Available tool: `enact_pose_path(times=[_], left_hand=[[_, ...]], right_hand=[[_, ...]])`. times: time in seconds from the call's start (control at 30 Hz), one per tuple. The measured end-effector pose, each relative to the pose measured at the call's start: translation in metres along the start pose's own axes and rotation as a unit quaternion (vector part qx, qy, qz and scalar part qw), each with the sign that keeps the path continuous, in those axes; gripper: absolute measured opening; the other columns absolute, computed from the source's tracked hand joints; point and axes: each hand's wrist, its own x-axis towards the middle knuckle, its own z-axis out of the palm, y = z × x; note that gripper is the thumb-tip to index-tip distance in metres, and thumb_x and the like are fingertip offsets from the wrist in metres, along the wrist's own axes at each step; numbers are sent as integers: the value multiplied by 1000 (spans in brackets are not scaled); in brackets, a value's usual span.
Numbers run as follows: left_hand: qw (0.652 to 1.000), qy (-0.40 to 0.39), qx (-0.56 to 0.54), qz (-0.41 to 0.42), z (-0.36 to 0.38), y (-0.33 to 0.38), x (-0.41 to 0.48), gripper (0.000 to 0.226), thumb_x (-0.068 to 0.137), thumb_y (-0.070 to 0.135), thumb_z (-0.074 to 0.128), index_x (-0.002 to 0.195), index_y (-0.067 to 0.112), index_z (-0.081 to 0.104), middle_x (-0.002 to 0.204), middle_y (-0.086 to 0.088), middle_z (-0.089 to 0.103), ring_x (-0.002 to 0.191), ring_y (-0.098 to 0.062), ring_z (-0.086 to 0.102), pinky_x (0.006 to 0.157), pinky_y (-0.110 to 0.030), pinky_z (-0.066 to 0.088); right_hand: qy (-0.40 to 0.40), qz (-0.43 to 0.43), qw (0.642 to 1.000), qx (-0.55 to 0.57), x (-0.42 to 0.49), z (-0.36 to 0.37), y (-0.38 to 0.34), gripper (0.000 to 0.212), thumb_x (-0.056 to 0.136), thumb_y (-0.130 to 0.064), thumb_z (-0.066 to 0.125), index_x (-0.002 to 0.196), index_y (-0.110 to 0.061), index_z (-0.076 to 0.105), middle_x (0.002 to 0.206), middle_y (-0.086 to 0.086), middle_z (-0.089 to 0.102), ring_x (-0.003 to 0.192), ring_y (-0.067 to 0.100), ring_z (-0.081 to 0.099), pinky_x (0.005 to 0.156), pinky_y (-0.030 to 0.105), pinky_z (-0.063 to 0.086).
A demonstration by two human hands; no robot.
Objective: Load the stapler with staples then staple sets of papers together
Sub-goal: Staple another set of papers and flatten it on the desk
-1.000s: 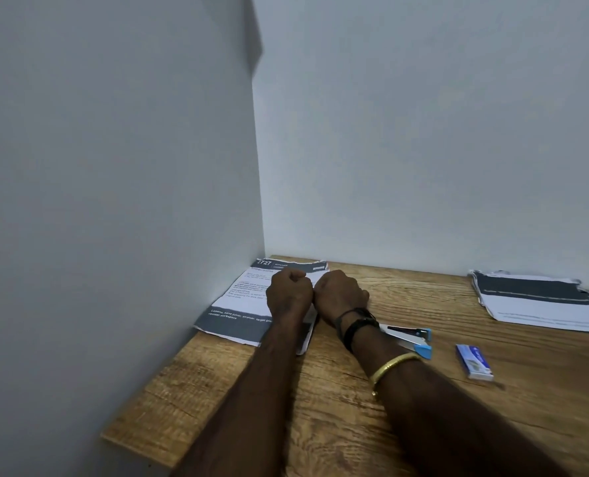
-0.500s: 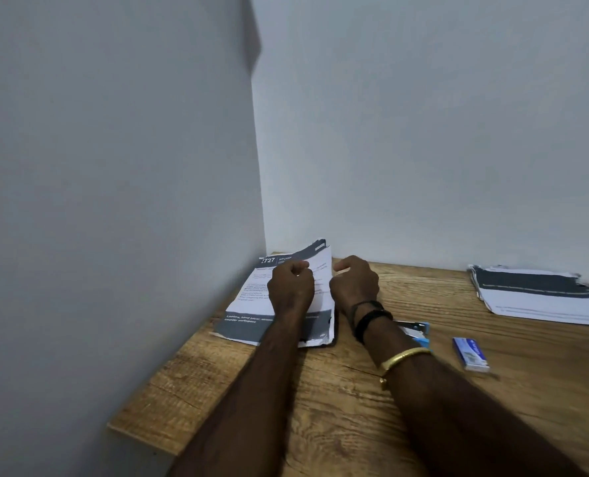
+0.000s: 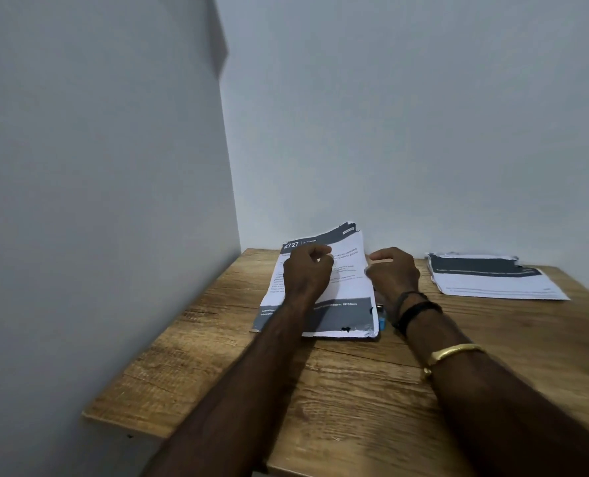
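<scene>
A set of printed papers (image 3: 341, 290) with grey bands lies at the table's back left corner, its far right corner curled up off the wood. My left hand (image 3: 305, 273) sits on the sheets with fingers curled and pinching them. My right hand (image 3: 394, 273) grips the right edge of the same set. Only the blue tip of the stapler (image 3: 383, 318) shows, between the papers' right edge and my right wrist. The staple box is hidden behind my right forearm.
A second stack of papers (image 3: 492, 280) lies at the back right of the wooden table (image 3: 355, 390). Grey walls close in at the left and the back. The table's front left edge is near my left forearm.
The paper set has been pulled toward me and to the right, with its far corner raised. It now covers most of the stapler, and my forearm hides the staple box.
</scene>
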Motion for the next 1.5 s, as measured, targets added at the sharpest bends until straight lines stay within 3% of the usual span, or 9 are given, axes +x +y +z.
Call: enact_pose_path(times=[0.23, 0.5, 0.63, 0.87, 1.0, 1.07, 1.17, 1.27, 1.5], left_hand=[[998, 11, 40, -53, 24, 3, -1, 14, 83, 23, 66, 95, 27, 73, 121, 0, 71, 120, -25, 61, 105, -35, 46], [995, 5, -19, -101, 37, -5, 3, 25, 77, 8, 62, 87, 27, 76, 107, -2, 76, 104, -26, 69, 95, -35, 54], [990, 2, -57, -129, 43, -16, 11, 19, 76, 7, 72, 86, 21, 80, 101, -5, 79, 101, -25, 71, 97, -34, 55], [963, -55, -193, -179, 40, -28, 21, 14, 67, 4, 85, 74, 15, 79, 67, -3, 73, 64, -14, 66, 73, -27, 58], [948, -72, -259, -169, 34, -25, 19, 11, 80, -7, 76, 78, 4, 72, 62, -3, 70, 65, -17, 62, 58, -18, 53], [952, -91, -251, -152, 32, -26, 19, 11, 72, 7, 84, 77, 5, 74, 67, -6, 73, 75, -25, 66, 68, -24, 56], [997, -54, 19, -49, 28, -18, 15, 32, 71, 40, 83, 98, 22, 78, 106, 0, 73, 107, -22, 65, 96, -36, 50], [978, -13, 184, 99, 33, 1, 2, 31, 82, 46, 73, 112, 35, 74, 141, 0, 56, 138, -23, 41, 110, -43, 34], [937, -60, 227, 257, 67, 18, -13, 24, 88, 34, 68, 109, 29, 78, 138, 0, 63, 136, -24, 46, 108, -43, 33]], right_hand=[[16, 23, 999, 42, 14, -63, 14, 24, 74, -2, 73, 75, -25, 67, 93, 3, 73, 96, 29, 70, 93, 43, 59], [-3, 44, 994, 101, 88, -83, 83, 45, 37, -23, 73, 79, -38, 77, 88, -3, 80, 91, 28, 76, 91, 50, 61], [-49, 44, 996, 63, 63, -89, 58, 9, 49, -17, 75, 53, -22, 70, 77, 6, 70, 86, 31, 73, 90, 61, 57], [-90, 47, 991, 85, 43, -100, 46, 19, 82, 9, 75, 90, -7, 72, 105, 22, 73, 94, 33, 70, 92, 43, 58], [-106, -8, 994, -8, 53, -102, 53, 20, 76, -2, 82, 75, -22, 80, 105, 11, 78, 102, 30, 73, 99, 51, 56], [-92, -58, 991, -78, 52, -101, 52, 17, 75, -9, 82, 72, -26, 77, 96, 4, 79, 99, 26, 74, 97, 47, 57], [-29, -150, 977, -147, 38, -98, 40, 15, 79, -15, 79, 71, -26, 74, 78, -5, 74, 88, 20, 70, 80, 30, 54], [1, -216, 962, -168, 32, -91, 34, 8, 83, -20, 76, 77, -26, 77, 87, -1, 75, 87, 18, 67, 72, 28, 48], [27, -274, 945, -175, 17, -81, 24, 7, 87, -23, 70, 87, -29, 75, 99, -1, 69, 97, 20, 62, 81, 36, 50]])
